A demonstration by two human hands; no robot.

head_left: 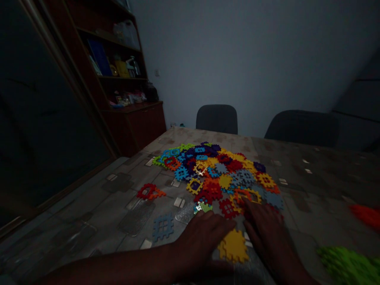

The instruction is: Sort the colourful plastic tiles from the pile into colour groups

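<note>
Dark light covers a loose heap of colourful plastic interlocking tiles (212, 188) on the table. My left hand (204, 231) lies palm down at the near side of the heap, fingers stretched to the right. Its fingertips reach the upper edge of a yellow tile (234, 247); whether they touch it is unclear. A pale green tile (204, 208) lies just beyond its knuckles. My right hand (265, 223) is at the heap's near right edge, fingers extended beside an orange frame tile (237, 198), with red tiles partly hidden beneath it. Neither hand visibly grips a tile.
A grey window tile (163, 227) and a red-orange pair (150, 192) lie left of the heap. Green pieces (350, 265) and red-orange pieces (366, 215) sit at the right. Chairs (216, 118) stand behind the patterned tablecloth (118, 206); a shelf cabinet (136, 122) is at left.
</note>
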